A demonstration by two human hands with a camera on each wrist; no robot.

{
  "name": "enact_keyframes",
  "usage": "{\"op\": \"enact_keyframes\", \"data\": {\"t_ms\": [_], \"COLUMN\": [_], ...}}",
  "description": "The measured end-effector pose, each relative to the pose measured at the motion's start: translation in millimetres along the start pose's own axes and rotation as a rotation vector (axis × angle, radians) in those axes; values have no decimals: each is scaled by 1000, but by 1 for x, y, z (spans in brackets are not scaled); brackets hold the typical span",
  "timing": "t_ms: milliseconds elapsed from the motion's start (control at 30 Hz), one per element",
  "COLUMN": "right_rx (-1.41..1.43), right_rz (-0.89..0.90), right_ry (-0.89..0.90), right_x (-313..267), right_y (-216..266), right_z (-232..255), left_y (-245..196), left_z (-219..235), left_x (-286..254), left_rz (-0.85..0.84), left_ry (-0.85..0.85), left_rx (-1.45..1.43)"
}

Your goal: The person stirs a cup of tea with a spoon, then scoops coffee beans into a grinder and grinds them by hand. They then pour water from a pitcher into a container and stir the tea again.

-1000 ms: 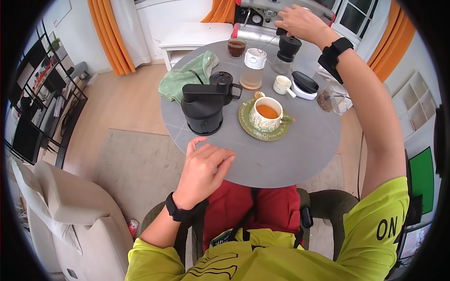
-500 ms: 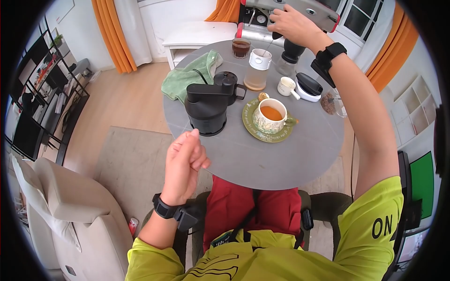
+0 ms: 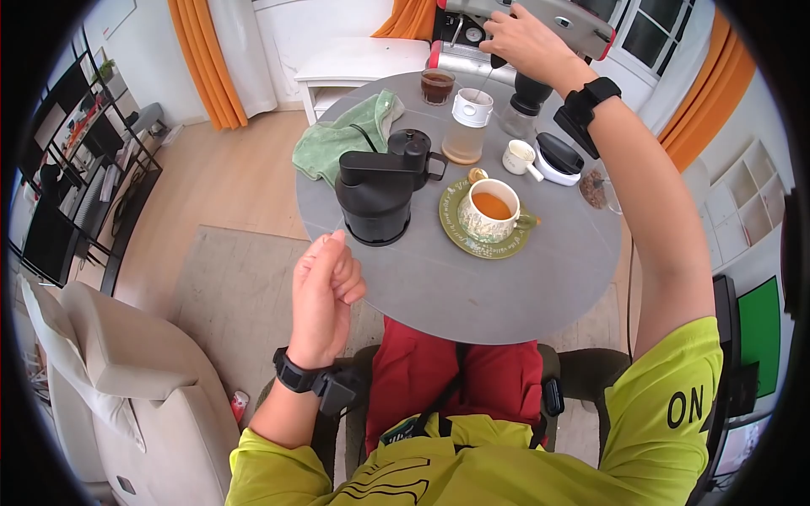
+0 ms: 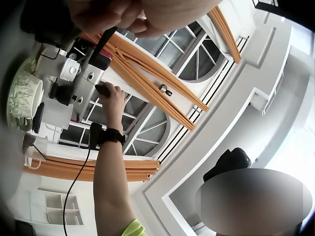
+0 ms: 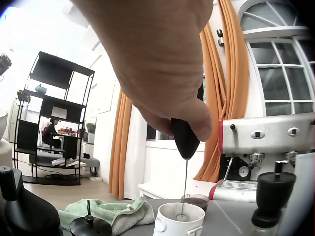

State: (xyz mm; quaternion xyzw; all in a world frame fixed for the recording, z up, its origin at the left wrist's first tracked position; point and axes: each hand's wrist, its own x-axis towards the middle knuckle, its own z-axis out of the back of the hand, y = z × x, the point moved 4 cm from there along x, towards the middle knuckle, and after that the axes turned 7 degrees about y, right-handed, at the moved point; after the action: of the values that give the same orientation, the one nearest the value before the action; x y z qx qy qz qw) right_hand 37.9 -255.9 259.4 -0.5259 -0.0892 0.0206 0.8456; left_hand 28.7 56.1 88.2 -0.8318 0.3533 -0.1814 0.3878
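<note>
Over the far side of the round table, my right hand (image 3: 531, 46) pinches the black handle of a handheld milk frother (image 5: 186, 137) from above. Its thin metal shaft points down, and the small whisk coil overlaps the open mouth of a white-topped clear container (image 5: 170, 222) that has a little tan liquid at its bottom. My left hand (image 3: 325, 282) is raised in front of the table's near left edge, fingers loosely curled with nothing in them. Beyond it stands a black lidded appliance (image 3: 375, 202). A patterned cup (image 3: 483, 226) of orange-brown liquid sits on a green saucer (image 3: 451, 221).
A glass of dark liquid (image 3: 437, 84) and a green towel (image 3: 337, 143) lie left of the container. To its right are a hand grinder (image 5: 275, 194), a small white pitcher (image 3: 518, 158) and a black-and-white item (image 3: 558, 158). An espresso machine (image 5: 268, 137) stands behind.
My right hand has moved slightly left, bringing the frother over the white-topped container. My left hand has drawn back to the left and turned, its fingers curling in.
</note>
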Motion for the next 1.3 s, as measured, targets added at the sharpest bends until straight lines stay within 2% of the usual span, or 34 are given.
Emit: {"op": "enact_keyframes", "data": {"t_ms": [67, 167, 200, 267, 433, 733, 800, 867, 967, 1067, 1133, 1167, 1267, 1300], "right_rx": [14, 31, 33, 43, 33, 75, 87, 66, 43, 53, 89, 89, 90, 80], "right_rz": [9, -25, -25, -23, -22, 10, -8, 3, -1, 18, -39, -27, 5, -29], "right_ry": [-19, -10, -9, -23, -34, -21, -15, -109, -67, -142, 7, -54, -30, 68], "right_x": [-2, -1, -1, -1, -2, -2, -3, -6, -7, -10, -9, -9, -9, -7], "right_y": [2, 1, 1, 1, 3, 2, 0, -2, 0, -1, -4, -5, -2, -1], "right_z": [5, 0, -2, -4, -4, -3, -5, -4, -2, -3, -1, -2, 10, 12], "left_y": [-3, -15, -22, -35, -35, 14, 19, 25, 31, 34, 31, 25, 14, 11], "left_z": [5, 23, 28, 36, 33, 20, 18, 15, 12, 24, 38, 46, 62, 61], "left_x": [1, 6, 7, 7, 6, 7, 6, 5, 4, 11, 17, 20, 25, 25], "left_rz": [-2, -22, -20, -102, -124, 112, 123, 162, 191, 145, 118, 81, 24, 7], "left_ry": [1, -19, -21, -51, -11, -26, -20, -13, -21, -31, -75, -90, -127, -129], "left_rx": [-14, -256, -255, -395, -367, -303, -269, -253, -248, -213, -233, -247, -278, -271]}}
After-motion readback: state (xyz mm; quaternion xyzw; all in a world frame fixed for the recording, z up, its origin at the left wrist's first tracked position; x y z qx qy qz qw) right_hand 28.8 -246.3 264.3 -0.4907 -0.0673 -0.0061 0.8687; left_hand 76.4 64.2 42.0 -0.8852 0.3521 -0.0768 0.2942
